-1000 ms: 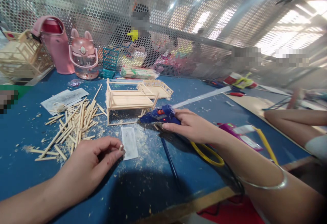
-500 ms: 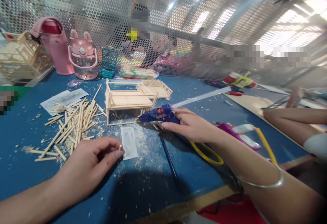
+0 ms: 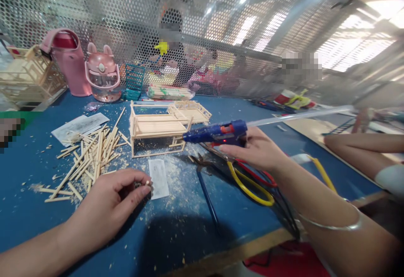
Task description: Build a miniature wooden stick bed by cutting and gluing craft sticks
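My right hand (image 3: pixel 260 148) is wrapped round a blue hot glue gun (image 3: pixel 217 133), a long clear glue stick (image 3: pixel 299 115) jutting from its back. The gun's nozzle points left, by the lower right corner of a small wooden stick frame (image 3: pixel 158 125); whether it touches cannot be told. Pinched between thumb and forefinger of my left hand (image 3: pixel 121 193) is a short wooden stick (image 3: pixel 147 183), mostly hidden by the fingers. Beside that hand lies a heap of cut wooden sticks (image 3: pixel 96 150), and a paper slip (image 3: pixel 158 179) is just right of its fingertips.
Pliers (image 3: pixel 208 201) and a yellow-handled tool (image 3: pixel 252 193) lie below my right hand. Behind the frame stand a pink bottle holder (image 3: pixel 74 68), a clear bottle (image 3: pixel 104 79) and a teal rack (image 3: pixel 134 79). Another person's arm (image 3: pixel 356 148) rests at the right.
My right hand has moved the glue gun up and to the right, off the frame's bottom bar. My left hand stays nearly where it was, with the short stick.
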`<control>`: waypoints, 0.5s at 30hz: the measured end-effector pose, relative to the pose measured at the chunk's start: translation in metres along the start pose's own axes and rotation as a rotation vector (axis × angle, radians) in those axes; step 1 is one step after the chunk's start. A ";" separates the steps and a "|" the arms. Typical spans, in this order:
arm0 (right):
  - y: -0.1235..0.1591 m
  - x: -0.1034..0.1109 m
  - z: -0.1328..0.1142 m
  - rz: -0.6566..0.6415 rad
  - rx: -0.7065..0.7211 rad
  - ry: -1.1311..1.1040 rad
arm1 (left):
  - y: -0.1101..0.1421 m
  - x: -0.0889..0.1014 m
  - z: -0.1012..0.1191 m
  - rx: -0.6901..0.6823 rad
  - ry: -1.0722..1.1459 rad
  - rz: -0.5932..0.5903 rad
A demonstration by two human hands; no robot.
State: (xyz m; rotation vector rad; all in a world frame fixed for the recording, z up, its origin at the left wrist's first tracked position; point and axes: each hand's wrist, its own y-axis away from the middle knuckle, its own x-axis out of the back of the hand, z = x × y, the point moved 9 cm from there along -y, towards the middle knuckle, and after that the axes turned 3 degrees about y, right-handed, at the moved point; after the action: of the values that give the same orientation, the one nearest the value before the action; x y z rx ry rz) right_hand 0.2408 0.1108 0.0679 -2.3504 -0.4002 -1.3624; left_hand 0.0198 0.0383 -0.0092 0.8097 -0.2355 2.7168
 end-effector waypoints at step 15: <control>-0.125 -0.022 0.074 0.143 -0.160 0.590 | -0.018 0.013 0.006 0.053 -0.130 0.091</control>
State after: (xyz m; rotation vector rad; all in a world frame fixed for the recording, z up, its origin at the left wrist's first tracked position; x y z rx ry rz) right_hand 0.2325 0.2543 0.0389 -1.9117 0.0515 -1.9700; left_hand 0.0184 0.0574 0.0044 1.0162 -0.2351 2.7681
